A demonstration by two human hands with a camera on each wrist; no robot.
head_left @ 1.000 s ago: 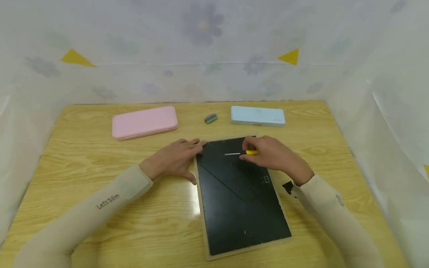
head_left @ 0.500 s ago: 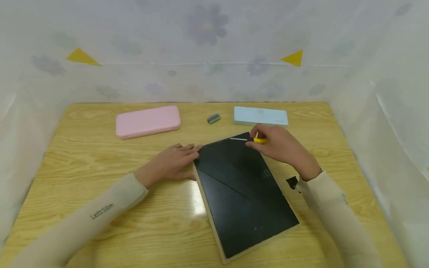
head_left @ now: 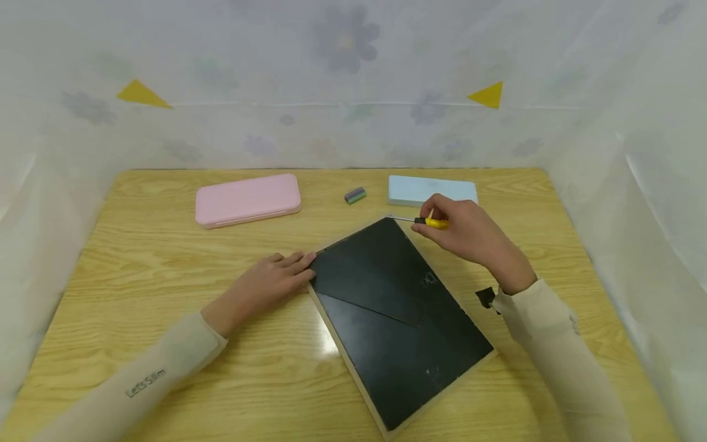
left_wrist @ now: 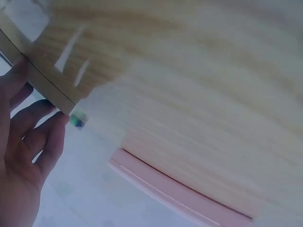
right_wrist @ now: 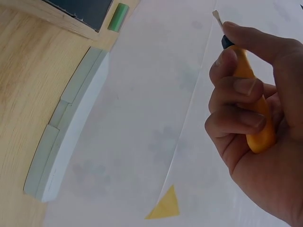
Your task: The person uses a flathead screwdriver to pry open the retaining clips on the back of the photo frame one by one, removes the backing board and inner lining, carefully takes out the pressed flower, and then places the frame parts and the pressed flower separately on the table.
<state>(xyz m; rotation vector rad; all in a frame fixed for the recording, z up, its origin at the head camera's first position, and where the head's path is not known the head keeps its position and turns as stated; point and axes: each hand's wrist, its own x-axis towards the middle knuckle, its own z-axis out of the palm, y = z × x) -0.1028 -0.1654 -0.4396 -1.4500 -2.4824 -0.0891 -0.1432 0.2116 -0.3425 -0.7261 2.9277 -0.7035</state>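
A picture frame [head_left: 375, 307] lies back up on the table, its black backing board inside a pale wooden rim. My left hand [head_left: 267, 285] holds the frame's far left corner; in the left wrist view, its fingers [left_wrist: 52, 135] bend against the wooden edge. My right hand [head_left: 475, 236] grips a yellow-handled screwdriver [head_left: 433, 222] over the frame's far corner. Its thin shaft points left, with the tip at that corner. In the right wrist view, the fingers wrap the screwdriver's handle [right_wrist: 260, 137] and its flat metal tip shows.
A pink case [head_left: 248, 201] sits at the back left of the wooden table [head_left: 166, 264]. At the back are a small green and grey block [head_left: 355, 195] and a light blue case [head_left: 431, 189], partly behind the right hand. A black piece [head_left: 486, 298] lies by the right cuff.
The picture frame has turned counterclockwise, and my left hand has moved left and nearer with its corner. My right hand has carried the screwdriver away from me to the far corner.
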